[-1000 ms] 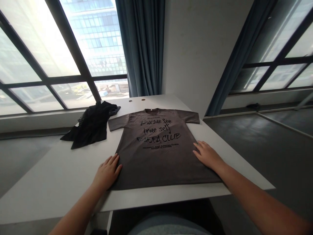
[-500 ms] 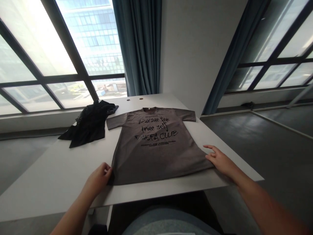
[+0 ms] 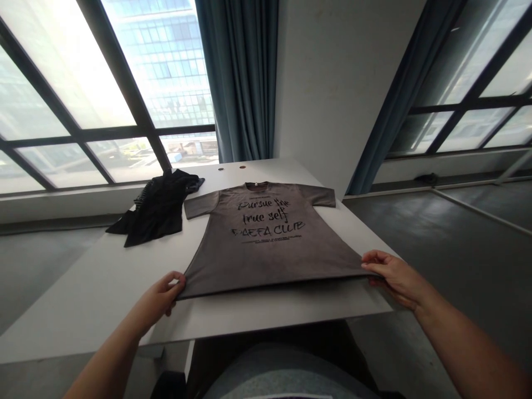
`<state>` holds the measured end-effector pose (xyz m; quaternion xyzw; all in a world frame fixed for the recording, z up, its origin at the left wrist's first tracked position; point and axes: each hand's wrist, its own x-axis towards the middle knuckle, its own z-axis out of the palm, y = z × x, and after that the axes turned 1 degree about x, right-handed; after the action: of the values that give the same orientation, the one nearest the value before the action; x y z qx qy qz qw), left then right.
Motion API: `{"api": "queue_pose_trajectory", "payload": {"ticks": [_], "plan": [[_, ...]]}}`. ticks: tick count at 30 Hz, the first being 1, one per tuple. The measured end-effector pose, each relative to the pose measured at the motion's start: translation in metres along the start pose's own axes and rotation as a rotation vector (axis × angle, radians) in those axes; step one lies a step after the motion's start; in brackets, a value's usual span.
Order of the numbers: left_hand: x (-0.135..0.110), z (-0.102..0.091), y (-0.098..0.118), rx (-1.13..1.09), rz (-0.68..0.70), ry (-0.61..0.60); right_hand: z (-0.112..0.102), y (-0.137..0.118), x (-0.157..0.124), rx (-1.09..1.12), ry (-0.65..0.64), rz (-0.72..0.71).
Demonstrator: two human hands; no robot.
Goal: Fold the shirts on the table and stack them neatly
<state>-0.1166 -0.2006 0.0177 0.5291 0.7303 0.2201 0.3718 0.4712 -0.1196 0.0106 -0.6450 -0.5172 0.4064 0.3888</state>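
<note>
A grey-brown T-shirt (image 3: 266, 257) with black lettering lies front side up, its collar at the far end and its sleeves spread. My left hand (image 3: 164, 293) pinches the left corner of the bottom hem. At the opposite corner, my right hand (image 3: 393, 274) grips the hem between thumb and fingers. The hem is pulled taut between both hands and lifted slightly off the table, with a shadow beneath it. The upper part of the shirt rests flat.
The white table (image 3: 103, 299) carries a heap of black clothing (image 3: 155, 208) at its far left. Two small round holes show near the back edge. Beyond stand windows, a blue curtain (image 3: 239, 83) and a pale pillar (image 3: 324, 88).
My right hand has closed on the right hem corner. Both hands have drawn the hem outward and raised it off the table; the shirt's lower part is now stretched wider.
</note>
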Motion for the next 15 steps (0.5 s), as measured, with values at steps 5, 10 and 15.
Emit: {"api": "queue_pose_trajectory", "payload": {"ticks": [5, 10, 15], "plan": [[-0.007, 0.010, -0.011, 0.437, 0.051, -0.022, -0.002, 0.026, -0.007, -0.435, -0.094, -0.057], [-0.022, 0.041, 0.010, 0.623, 0.423, 0.152, 0.007, 0.028, -0.021, -0.761, -0.127, -0.446], [-0.017, 0.066, 0.022, 0.641, 0.720, -0.047, 0.014, 0.011, -0.028, -0.800, -0.381, -0.663]]}}
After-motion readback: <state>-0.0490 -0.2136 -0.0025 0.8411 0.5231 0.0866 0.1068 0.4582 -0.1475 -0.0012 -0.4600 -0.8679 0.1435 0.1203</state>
